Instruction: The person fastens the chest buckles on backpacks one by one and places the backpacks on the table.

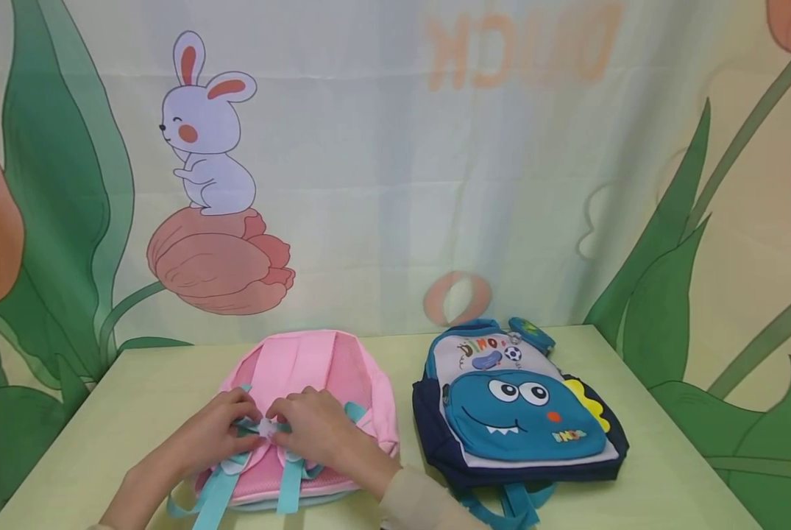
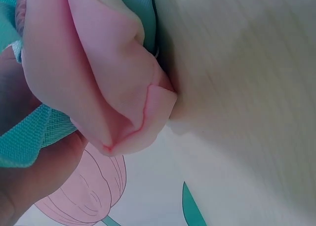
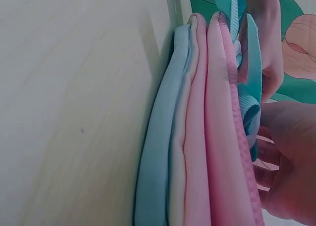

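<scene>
A pink backpack (image 1: 362, 368) lies with its back panel and shoulder straps facing up. Over its middle, both hands meet at a small white buckle (image 1: 266, 427) on the turquoise chest strap. My left hand (image 1: 223, 428) pinches the buckle from the left, its thumb below. From the right, my right hand (image 1: 321, 423) grips the buckle's other side with curled fingers. Loose turquoise webbing (image 1: 290, 486) hangs towards the front edge. In the left wrist view, a pink corner of the bag (image 2: 123, 102) covers much of the left hand (image 2: 44, 171).
To the right lies a blue dinosaur backpack (image 1: 527, 412), front up, with a small pendant (image 1: 531, 336) near its top. Its straps (image 1: 517, 508) trail forward. Both bags are on a pale yellow table (image 1: 137, 397), with a printed curtain (image 1: 369, 184) behind.
</scene>
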Motion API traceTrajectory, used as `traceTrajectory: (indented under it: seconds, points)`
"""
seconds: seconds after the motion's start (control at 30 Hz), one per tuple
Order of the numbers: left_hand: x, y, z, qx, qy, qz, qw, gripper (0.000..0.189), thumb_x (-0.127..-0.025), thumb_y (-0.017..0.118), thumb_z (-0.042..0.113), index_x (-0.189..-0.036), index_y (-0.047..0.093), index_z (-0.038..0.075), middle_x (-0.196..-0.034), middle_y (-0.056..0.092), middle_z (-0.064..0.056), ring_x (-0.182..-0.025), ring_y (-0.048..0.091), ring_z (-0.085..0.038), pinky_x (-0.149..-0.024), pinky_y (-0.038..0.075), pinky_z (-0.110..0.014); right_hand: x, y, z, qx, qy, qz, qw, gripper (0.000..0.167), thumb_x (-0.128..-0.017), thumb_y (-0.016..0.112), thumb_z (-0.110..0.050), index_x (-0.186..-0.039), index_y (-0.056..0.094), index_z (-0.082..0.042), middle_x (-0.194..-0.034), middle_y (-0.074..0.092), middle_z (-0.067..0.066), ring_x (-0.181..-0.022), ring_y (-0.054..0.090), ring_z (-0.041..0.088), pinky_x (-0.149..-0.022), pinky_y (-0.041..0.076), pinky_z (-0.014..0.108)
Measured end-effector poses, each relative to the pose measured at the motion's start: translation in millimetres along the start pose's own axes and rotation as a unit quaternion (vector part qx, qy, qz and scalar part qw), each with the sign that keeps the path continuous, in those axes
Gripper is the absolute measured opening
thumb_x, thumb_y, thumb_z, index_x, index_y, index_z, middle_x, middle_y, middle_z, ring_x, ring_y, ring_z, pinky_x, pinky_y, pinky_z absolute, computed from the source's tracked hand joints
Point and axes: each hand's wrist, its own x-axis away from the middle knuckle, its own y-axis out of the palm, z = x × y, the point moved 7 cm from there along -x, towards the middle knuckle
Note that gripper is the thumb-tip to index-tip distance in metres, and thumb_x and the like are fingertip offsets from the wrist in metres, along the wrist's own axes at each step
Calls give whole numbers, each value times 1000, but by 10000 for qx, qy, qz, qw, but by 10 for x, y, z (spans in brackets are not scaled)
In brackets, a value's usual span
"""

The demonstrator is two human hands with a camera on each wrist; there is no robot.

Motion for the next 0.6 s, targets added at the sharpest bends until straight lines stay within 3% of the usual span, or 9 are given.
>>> traceTrajectory:
  seconds: [0.37,0.6]
  points:
    - [-12,0,27,-36,78,55,9999,30,-78,83,39,-96,70,19,-98,55,5,-90,49,-13,-76,49,-22,-16,-2,2,-27,-33,149,9999,27,-89,71,-47,-112,72,-33,-97,70,-19,-81,54,2,-72,43,18]
    - [17,-15,56,-164,196,144,9996,33,-78,83,41,-100,71,18,-100,57,4,-93,51,-14,-80,50,-29,-4,-16,27,-170,-18,143,9998,28,-88,73,-46,-113,72,-31,-96,70,-17,-84,58,0,-73,46,17]
